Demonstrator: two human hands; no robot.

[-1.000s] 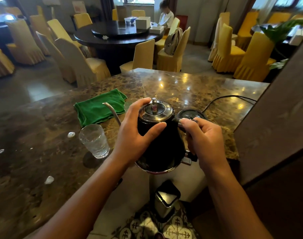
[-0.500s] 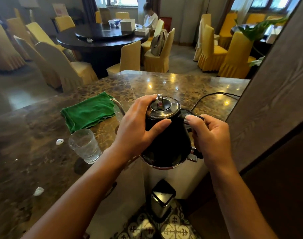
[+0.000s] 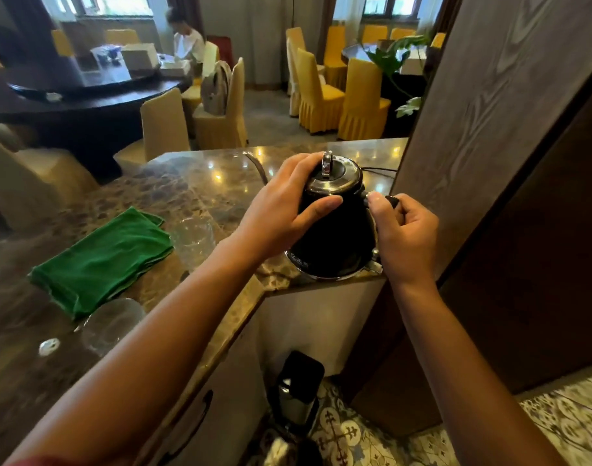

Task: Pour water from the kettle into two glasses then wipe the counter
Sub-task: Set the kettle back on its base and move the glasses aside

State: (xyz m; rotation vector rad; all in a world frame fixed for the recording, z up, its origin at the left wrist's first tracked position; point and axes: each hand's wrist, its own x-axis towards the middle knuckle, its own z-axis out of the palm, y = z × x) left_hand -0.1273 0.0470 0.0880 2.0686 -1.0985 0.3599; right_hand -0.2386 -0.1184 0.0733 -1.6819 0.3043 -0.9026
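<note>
A black kettle (image 3: 335, 237) with a chrome lid and a thin gooseneck spout stands at the near right corner of the brown marble counter (image 3: 193, 190). My left hand (image 3: 281, 210) wraps round the kettle's body, thumb on its front. My right hand (image 3: 402, 230) grips the handle behind it. One glass (image 3: 192, 242) stands left of the kettle, beside a folded green cloth (image 3: 103, 260). A second glass (image 3: 111, 324) stands nearer me, partly behind my left forearm. The kettle's base is hidden under it.
A dark wooden panel (image 3: 489, 129) rises right beside the kettle. A black cord (image 3: 378, 169) trails behind it. Small white droplets or scraps (image 3: 49, 346) lie on the counter at left. A black bin (image 3: 298, 388) stands on the tiled floor below. Beyond are yellow chairs, round tables and a seated person.
The kettle, held in both hands, has moved right and away from the glasses, down onto the counter's right corner. The view has swung to the right.
</note>
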